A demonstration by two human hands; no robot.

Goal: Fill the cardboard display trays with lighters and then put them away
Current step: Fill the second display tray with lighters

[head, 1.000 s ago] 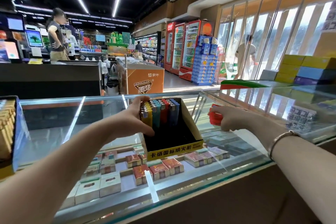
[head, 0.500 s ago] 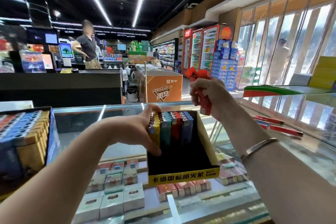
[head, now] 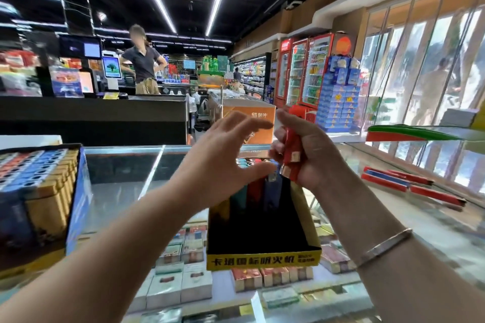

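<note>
Tray [head: 262, 259] on glass counter [head: 126, 181] at 6 o'clock, front half bare, lighters [head: 252, 191] packed along back wall. My left hand [head: 223, 162] at 11 o'clock above them, fingers spread wide, holding nothing, likely reaching for bundle. My right hand [head: 309, 155] at 1 o'clock grips red lighters [head: 292, 149] upright, ready to feed into tray. Loose lighters [head: 409, 186] at 3 o'clock on counter.

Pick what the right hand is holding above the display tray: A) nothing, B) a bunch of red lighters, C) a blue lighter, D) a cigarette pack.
B: the right hand grips a bunch of red lighters above the cardboard display tray, while the left hand reaches toward them with fingers spread.
</note>
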